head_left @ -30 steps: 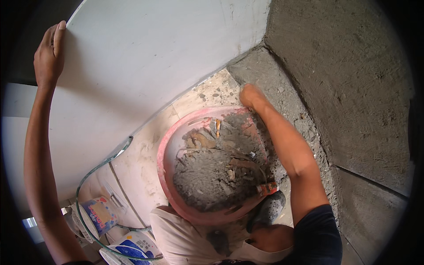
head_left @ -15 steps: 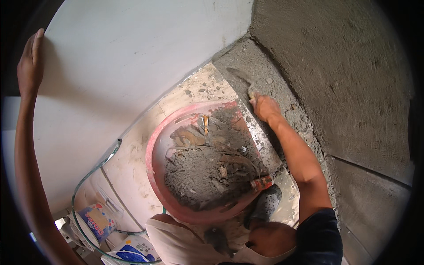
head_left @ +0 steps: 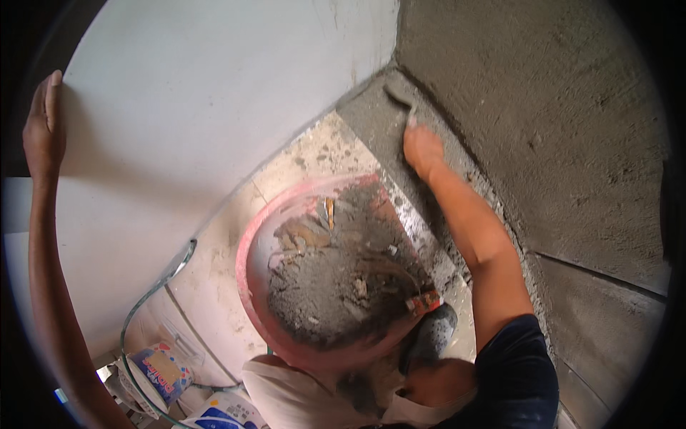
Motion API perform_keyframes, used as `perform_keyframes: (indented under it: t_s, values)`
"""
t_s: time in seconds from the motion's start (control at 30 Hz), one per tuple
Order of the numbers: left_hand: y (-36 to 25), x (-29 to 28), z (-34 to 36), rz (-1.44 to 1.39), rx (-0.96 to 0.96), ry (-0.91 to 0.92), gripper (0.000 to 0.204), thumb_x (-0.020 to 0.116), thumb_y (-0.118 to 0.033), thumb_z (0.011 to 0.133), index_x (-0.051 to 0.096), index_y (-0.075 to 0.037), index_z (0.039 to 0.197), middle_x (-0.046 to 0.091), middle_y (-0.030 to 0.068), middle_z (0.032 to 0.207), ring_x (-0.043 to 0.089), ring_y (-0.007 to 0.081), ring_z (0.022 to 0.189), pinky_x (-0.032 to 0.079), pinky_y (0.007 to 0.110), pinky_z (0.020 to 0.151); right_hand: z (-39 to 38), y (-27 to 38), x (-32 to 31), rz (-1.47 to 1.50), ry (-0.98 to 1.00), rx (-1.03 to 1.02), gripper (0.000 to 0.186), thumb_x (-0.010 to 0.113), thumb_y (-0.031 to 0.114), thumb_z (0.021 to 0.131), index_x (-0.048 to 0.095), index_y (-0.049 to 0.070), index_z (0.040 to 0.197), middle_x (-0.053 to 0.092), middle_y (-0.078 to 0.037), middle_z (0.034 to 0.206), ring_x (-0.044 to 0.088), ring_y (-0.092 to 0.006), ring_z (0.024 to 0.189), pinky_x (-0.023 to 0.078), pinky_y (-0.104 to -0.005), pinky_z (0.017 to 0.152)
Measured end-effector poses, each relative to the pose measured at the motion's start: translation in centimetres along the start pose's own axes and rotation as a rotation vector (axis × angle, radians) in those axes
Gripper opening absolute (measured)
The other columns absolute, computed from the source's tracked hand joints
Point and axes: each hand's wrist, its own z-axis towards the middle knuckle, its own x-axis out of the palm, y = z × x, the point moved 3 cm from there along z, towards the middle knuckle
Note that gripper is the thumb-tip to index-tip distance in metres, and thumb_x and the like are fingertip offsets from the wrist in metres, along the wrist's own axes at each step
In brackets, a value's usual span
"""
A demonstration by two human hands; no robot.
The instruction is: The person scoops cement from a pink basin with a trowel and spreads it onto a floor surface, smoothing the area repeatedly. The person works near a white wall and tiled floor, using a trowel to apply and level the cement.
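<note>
My right hand [head_left: 424, 149] is closed around the handle of a trowel [head_left: 400, 96]. Its thin blade lies on a strip of grey mortar [head_left: 366, 107], close to the corner where the white wall meets the rough grey wall. Out at the far left, my left hand [head_left: 46, 132] rests with straight fingers against the edge of the white wall [head_left: 186, 86]; nothing shows in it. Between my arms stands a round pink basin [head_left: 245, 268] partly filled with wet grey mortar [head_left: 314, 286]. Scraps and a small yellowish stick [head_left: 329, 212] lie on that mortar.
A mortar-spattered pale edge [head_left: 407, 207] borders the strip beside the basin. The rough grey wall [head_left: 543, 121] rises on the right. A green hose [head_left: 128, 314] curves past a printed bucket [head_left: 161, 372] and a white-and-blue container [head_left: 225, 413]. My knees and shoe [head_left: 436, 332] are near the basin.
My right hand has moved the trowel farther away, toward the wall corner. The mortar there looks smoother. My left hand stays on the wall edge while the view shifts slightly.
</note>
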Motion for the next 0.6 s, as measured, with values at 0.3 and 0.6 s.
perform_keyframes:
  t_s: [0.3,0.6]
  values:
    - [-1.7,-1.0,-0.2,-0.039,-0.002,-0.013,0.064,0.044,-0.06,0.104,0.065,-0.009,0.135,0.067,0.0154,0.134,0.062,0.0338,0.126,0.047,0.04,0.106,0.6,2.9,-3.6,-0.337,-0.07,-0.268,0.035,0.045,0.018,0.1,0.067,0.0,0.121,0.071,-0.022,0.114,0.07,-0.039,0.105,0.056,-0.0474,0.091]
    - [-2.2,-1.3,-0.8,-0.054,-0.046,0.057,0.062,0.045,-0.058,0.105,0.066,-0.007,0.133,0.067,0.0166,0.132,0.063,0.0347,0.124,0.047,0.04,0.105,-3.6,-3.2,-1.2,-0.371,-0.082,-0.231,0.039,0.041,0.015,0.104,0.059,0.005,0.137,0.063,-0.028,0.129,0.069,-0.0402,0.109,0.056,-0.0479,0.09]
